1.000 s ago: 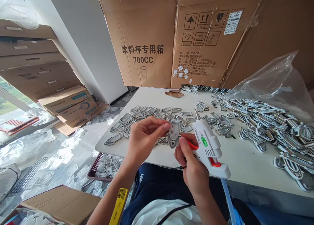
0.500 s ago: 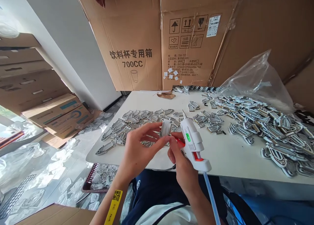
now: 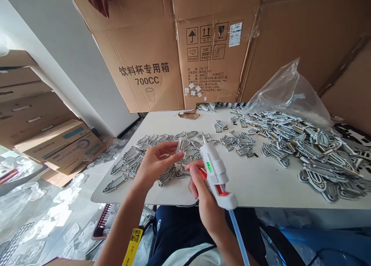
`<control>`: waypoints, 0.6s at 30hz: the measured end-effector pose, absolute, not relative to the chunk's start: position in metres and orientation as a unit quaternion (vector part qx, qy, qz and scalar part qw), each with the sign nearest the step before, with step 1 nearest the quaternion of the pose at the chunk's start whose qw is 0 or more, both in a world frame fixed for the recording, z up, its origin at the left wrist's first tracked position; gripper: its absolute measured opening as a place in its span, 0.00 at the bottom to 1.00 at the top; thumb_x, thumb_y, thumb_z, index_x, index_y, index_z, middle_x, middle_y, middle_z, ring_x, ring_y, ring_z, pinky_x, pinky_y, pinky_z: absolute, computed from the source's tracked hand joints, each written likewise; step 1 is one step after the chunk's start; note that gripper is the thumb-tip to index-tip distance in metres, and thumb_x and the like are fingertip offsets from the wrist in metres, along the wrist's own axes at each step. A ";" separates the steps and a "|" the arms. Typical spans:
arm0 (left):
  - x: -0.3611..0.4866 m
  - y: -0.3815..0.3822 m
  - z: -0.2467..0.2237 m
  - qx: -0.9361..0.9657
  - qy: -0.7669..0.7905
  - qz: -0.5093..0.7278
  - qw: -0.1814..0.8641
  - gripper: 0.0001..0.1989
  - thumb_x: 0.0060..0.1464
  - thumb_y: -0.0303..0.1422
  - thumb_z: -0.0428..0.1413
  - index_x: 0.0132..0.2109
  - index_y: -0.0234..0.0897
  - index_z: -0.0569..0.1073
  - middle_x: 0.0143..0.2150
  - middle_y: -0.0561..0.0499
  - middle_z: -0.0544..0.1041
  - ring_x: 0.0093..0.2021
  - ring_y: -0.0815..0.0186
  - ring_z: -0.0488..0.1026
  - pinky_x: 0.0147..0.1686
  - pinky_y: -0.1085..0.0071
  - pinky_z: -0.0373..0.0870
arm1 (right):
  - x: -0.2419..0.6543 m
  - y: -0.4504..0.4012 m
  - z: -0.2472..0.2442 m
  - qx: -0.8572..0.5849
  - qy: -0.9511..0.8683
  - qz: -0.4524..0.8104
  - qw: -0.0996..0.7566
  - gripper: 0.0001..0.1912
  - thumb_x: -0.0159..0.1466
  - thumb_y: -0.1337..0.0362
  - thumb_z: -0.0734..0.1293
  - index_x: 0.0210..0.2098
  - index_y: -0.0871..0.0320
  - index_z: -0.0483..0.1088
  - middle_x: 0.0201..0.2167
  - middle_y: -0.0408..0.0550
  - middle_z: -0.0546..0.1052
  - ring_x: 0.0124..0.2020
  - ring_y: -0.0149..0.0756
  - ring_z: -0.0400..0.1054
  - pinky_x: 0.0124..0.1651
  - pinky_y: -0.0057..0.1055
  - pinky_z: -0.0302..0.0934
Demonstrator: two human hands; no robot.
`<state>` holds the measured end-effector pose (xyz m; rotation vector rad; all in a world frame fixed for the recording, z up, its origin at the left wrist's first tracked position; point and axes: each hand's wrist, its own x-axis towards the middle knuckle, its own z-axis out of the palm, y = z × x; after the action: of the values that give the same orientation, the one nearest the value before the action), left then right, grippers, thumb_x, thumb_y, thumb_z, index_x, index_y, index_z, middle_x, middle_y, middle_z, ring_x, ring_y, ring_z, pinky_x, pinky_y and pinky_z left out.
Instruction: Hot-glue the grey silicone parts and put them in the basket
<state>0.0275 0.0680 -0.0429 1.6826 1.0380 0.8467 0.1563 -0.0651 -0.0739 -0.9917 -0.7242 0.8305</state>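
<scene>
A white glue gun (image 3: 216,169) with a red trigger and a translucent glue stick out of its rear is in my right hand (image 3: 204,192), its nozzle pointing up and away. My left hand (image 3: 159,161) pinches a small grey-white piece (image 3: 180,145) between thumb and fingers, left of the nozzle and apart from it. Grey and white flat pieces (image 3: 130,157) lie spread on the white table (image 3: 261,185) around and beyond my left hand. To the right rises a large heap of similar pieces (image 3: 307,142).
Cardboard boxes (image 3: 150,38) stand along the table's back edge. A clear plastic bag (image 3: 290,92) rests behind the heap. More boxes (image 3: 69,142) and plastic scraps lie on the floor at left, near a dark red basket (image 3: 102,221). Something dark red hangs at the top left.
The view has shifted, moving the table slightly left. My hands have moved apart, and the piece in my left hand has turned and is farther from the glue gun.
</scene>
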 end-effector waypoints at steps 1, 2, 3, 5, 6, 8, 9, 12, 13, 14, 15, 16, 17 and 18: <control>0.034 0.083 -0.044 0.710 0.425 0.324 0.459 0.29 0.56 0.49 0.75 0.59 0.40 0.88 0.53 0.42 0.91 0.54 0.53 0.88 0.56 0.58 0.86 | 0.155 -0.066 -0.072 -0.453 -0.341 0.382 0.730 0.23 0.76 0.41 0.72 0.41 0.55 0.78 0.20 0.34 0.62 0.22 0.31 0.53 0.27 0.31 0.54; 0.043 0.101 -0.044 0.744 0.418 0.287 0.436 0.27 0.57 0.48 0.74 0.59 0.40 0.87 0.55 0.42 0.90 0.54 0.53 0.87 0.57 0.57 0.85 | 0.153 -0.067 -0.069 -0.452 -0.355 0.389 0.720 0.23 0.77 0.41 0.71 0.41 0.55 0.78 0.21 0.34 0.62 0.22 0.31 0.53 0.28 0.32 0.56; 0.054 0.119 -0.044 0.784 0.409 0.247 0.397 0.25 0.57 0.45 0.73 0.58 0.40 0.88 0.54 0.43 0.90 0.54 0.53 0.87 0.56 0.58 0.85 | 0.151 -0.067 -0.068 -0.448 -0.369 0.396 0.711 0.22 0.77 0.42 0.70 0.40 0.54 0.78 0.22 0.35 0.63 0.22 0.32 0.54 0.29 0.33 0.58; 0.083 0.155 -0.044 0.810 0.399 0.211 0.374 0.21 0.52 0.38 0.74 0.53 0.39 0.89 0.51 0.44 0.91 0.51 0.54 0.87 0.54 0.59 0.84 | 0.148 -0.067 -0.065 -0.438 -0.395 0.395 0.704 0.20 0.78 0.44 0.69 0.38 0.53 0.75 0.26 0.39 0.67 0.25 0.35 0.59 0.33 0.35 0.63; 0.100 0.173 -0.044 0.820 0.394 0.195 0.366 0.19 0.50 0.35 0.74 0.51 0.38 0.89 0.51 0.45 0.91 0.49 0.54 0.87 0.52 0.60 0.84 | 0.146 -0.067 -0.065 -0.438 -0.405 0.380 0.707 0.20 0.78 0.46 0.69 0.36 0.52 0.73 0.28 0.41 0.70 0.27 0.37 0.62 0.35 0.37 0.65; 0.134 0.202 -0.046 0.839 0.388 0.166 0.345 0.19 0.49 0.30 0.74 0.50 0.37 0.89 0.51 0.45 0.90 0.48 0.55 0.86 0.52 0.60 0.84 | 0.143 -0.067 -0.067 -0.448 -0.423 0.337 0.712 0.18 0.77 0.49 0.70 0.34 0.50 0.69 0.32 0.44 0.72 0.31 0.41 0.67 0.38 0.39 0.67; 0.151 0.214 -0.049 0.848 0.383 0.152 0.334 0.19 0.50 0.28 0.74 0.51 0.37 0.89 0.52 0.44 0.90 0.50 0.55 0.86 0.55 0.60 0.83 | 0.141 -0.068 -0.069 -0.456 -0.429 0.319 0.712 0.17 0.77 0.51 0.70 0.33 0.50 0.68 0.32 0.44 0.72 0.32 0.42 0.68 0.38 0.39 0.67; 0.194 0.238 -0.062 0.872 0.371 0.101 0.302 0.17 0.58 0.29 0.74 0.55 0.35 0.86 0.56 0.43 0.88 0.56 0.54 0.85 0.62 0.55 0.82 | 0.132 -0.070 -0.083 -0.473 -0.408 0.313 0.715 0.11 0.75 0.52 0.72 0.38 0.47 0.73 0.32 0.44 0.73 0.31 0.45 0.70 0.37 0.41 0.68; 0.205 0.243 -0.067 0.878 0.369 0.082 0.293 0.16 0.63 0.31 0.73 0.56 0.35 0.85 0.58 0.43 0.87 0.58 0.53 0.84 0.63 0.52 0.81 | 0.129 -0.071 -0.088 -0.479 -0.384 0.317 0.723 0.09 0.75 0.51 0.73 0.41 0.46 0.75 0.33 0.45 0.75 0.31 0.46 0.71 0.37 0.42 0.70; 0.214 0.247 -0.072 0.883 0.368 0.063 0.284 0.15 0.67 0.34 0.71 0.57 0.35 0.84 0.59 0.42 0.85 0.59 0.52 0.83 0.63 0.49 0.81 | 0.126 -0.071 -0.092 -0.482 -0.361 0.322 0.731 0.08 0.73 0.50 0.75 0.45 0.45 0.77 0.37 0.47 0.78 0.32 0.47 0.73 0.35 0.42 0.71; 0.221 0.251 -0.077 0.886 0.368 0.043 0.278 0.14 0.71 0.37 0.69 0.58 0.35 0.83 0.61 0.42 0.84 0.60 0.52 0.83 0.62 0.48 0.82 | 0.124 -0.071 -0.095 -0.486 -0.331 0.320 0.743 0.12 0.71 0.49 0.77 0.49 0.44 0.78 0.42 0.49 0.81 0.33 0.48 0.75 0.34 0.42 0.73; 0.227 0.254 -0.080 0.888 0.369 0.024 0.273 0.14 0.73 0.38 0.68 0.59 0.35 0.82 0.62 0.42 0.83 0.60 0.52 0.82 0.62 0.47 0.82 | 0.123 -0.070 -0.097 -0.486 -0.313 0.317 0.752 0.15 0.70 0.48 0.79 0.52 0.43 0.78 0.45 0.49 0.82 0.35 0.49 0.77 0.34 0.42 0.75; 0.231 0.257 -0.082 0.889 0.370 0.006 0.271 0.15 0.74 0.39 0.67 0.59 0.35 0.82 0.62 0.42 0.83 0.60 0.52 0.82 0.61 0.48 0.82 | 0.123 -0.069 -0.096 -0.482 -0.312 0.317 0.755 0.14 0.71 0.46 0.78 0.50 0.43 0.79 0.42 0.48 0.81 0.34 0.49 0.77 0.34 0.42 0.75; 0.234 0.260 -0.083 0.888 0.371 -0.010 0.270 0.15 0.74 0.39 0.67 0.60 0.35 0.81 0.62 0.42 0.83 0.60 0.52 0.82 0.61 0.48 0.83 | 0.125 -0.067 -0.094 -0.477 -0.325 0.322 0.751 0.13 0.73 0.45 0.75 0.48 0.44 0.78 0.38 0.47 0.80 0.32 0.48 0.76 0.33 0.41 0.75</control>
<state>0.2344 0.2602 -0.0831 2.3939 0.9987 -0.0279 0.1254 -0.0675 -0.0938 -1.0416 -0.7109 0.7026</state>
